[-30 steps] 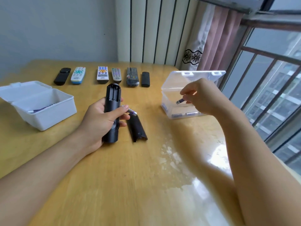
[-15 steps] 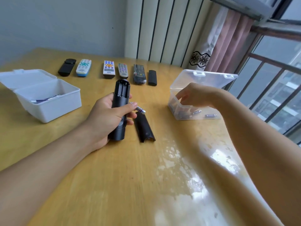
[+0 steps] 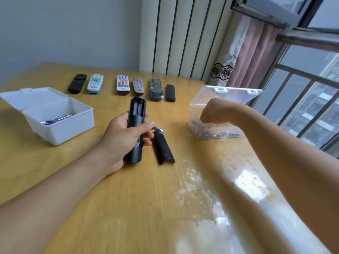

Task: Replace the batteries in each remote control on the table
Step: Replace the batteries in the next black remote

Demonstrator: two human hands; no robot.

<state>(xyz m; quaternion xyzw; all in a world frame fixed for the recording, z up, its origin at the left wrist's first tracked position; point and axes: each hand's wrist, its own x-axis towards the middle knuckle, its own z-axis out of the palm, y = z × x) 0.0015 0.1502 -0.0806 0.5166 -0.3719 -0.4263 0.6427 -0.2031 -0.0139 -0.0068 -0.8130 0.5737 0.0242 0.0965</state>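
My left hand (image 3: 119, 138) grips a black remote (image 3: 137, 112) with its back up, and the battery bay at its far end is open and looks empty. The same hand's fingertips pinch a purple-and-silver battery (image 3: 158, 128) beside the remote. The remote's black cover (image 3: 163, 149) lies on the table just right of that hand. My right hand (image 3: 216, 110) reaches down into a clear plastic box (image 3: 193, 125) holding several batteries (image 3: 222, 133). Its fingers are hidden behind the box wall.
Several other remotes (image 3: 122, 85) lie in a row at the back of the wooden table (image 3: 128, 208). An open white box (image 3: 60, 131) with a few batteries (image 3: 58, 119) stands at the left. A window with bars runs along the right edge.
My right hand, which pinched a battery above the clear box a second ago, has sunk into the box. My left hand still holds the remote and battery in the same place.
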